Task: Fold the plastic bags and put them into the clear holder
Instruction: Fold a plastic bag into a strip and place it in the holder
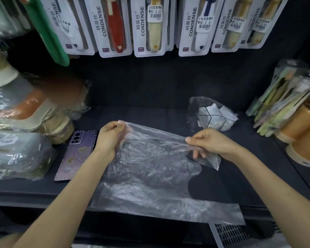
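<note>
Two hands hold a clear plastic bag (150,169) over a dark shop shelf (168,115).

The left hand (108,138) pinches the bag's far left corner and the right hand (207,142) pinches its far edge, fingers curled round the film; the bag's near part lies flat on the shelf and hangs over the front lip. The clear holder (200,113) stands behind the right hand, well apart from the bag, with folded white bags (215,117) showing inside it. A purple phone (75,154) lies face down just left of the left forearm. Wrapped bowls (25,108) are stacked at the left, packs of pastel toothbrushes (284,101) and paper cups (304,133) at the right. Carded toothbrush packs (150,24) marked CONDENSE hang in a row along the dark back wall.
</note>
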